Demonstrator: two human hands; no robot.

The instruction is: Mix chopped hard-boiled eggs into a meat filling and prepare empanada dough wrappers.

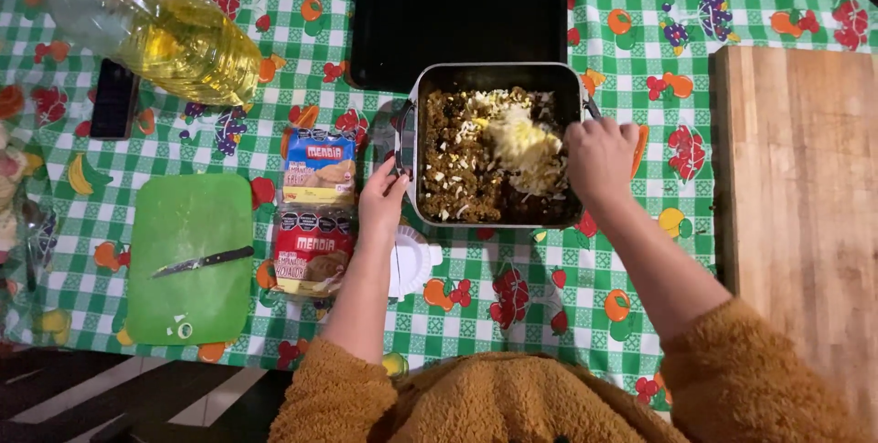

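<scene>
Mixing: right hand (599,158) works filling in pan (430,77), looks like stirring egg into mince
Left hand: left hand (382,198) at pan's left handle (403,137), fingers curled on it, steadying
Right hand: fingers closed in a fist, thin utensil end (590,106) pokes out above knuckles; business end hidden
Pan: centre of table, on tablecloth (512,297), just below black tray (457,13)
Doing it well: keep handle pinned so pan won't slide; fold from edges inward; pale egg pile (521,141) sits right of centre, spread it left; go gently, fill sits near the rim
Pan material: squarish, rounded corners, dark lining, pale metal rim
Filling: brown crumbly mince (457,169), white and yellow chopped bits, moist look
Cloth: green check, fruit print, glossy
Left side: green plastic board (187,260) with knife (203,261); two wrapped packets (315,214); oil bottle (165,27) clear, yellow liquid
Below pan: white round plastic mould (412,260)
Right: wooden board (796,205), grainy, thick
Sleeves: fuzzy brown fleece
</scene>
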